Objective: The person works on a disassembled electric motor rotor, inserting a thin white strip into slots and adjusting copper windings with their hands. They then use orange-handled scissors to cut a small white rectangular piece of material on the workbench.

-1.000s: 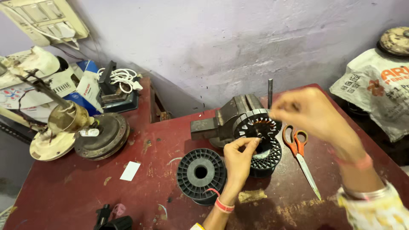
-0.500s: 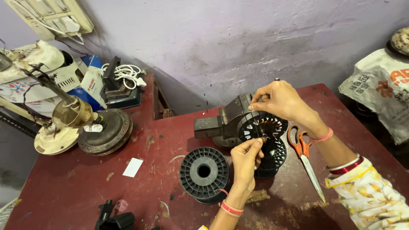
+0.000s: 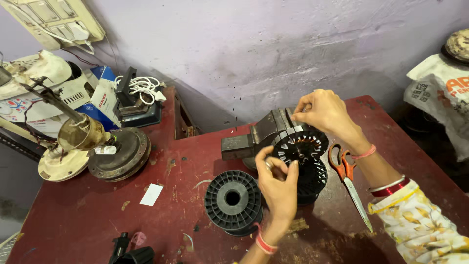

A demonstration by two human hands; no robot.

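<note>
Two hands are seen at a slotted black stator core, which is mounted near the middle of a dark red table, just right of a grey metal block. The left hand is raised from below, its fingers pinched together against the lower left edge of the core; whatever is pinched is too thin to be made out. The right hand is brought down from above, its fingertips closed on the core's upper rim. A second slotted core is seen directly beneath the first. An empty black spool is set just left of the left hand. Orange-handled scissors are laid beside the right forearm. Farther left, a round fan motor housing and a white paper slip are placed on the table.
</note>
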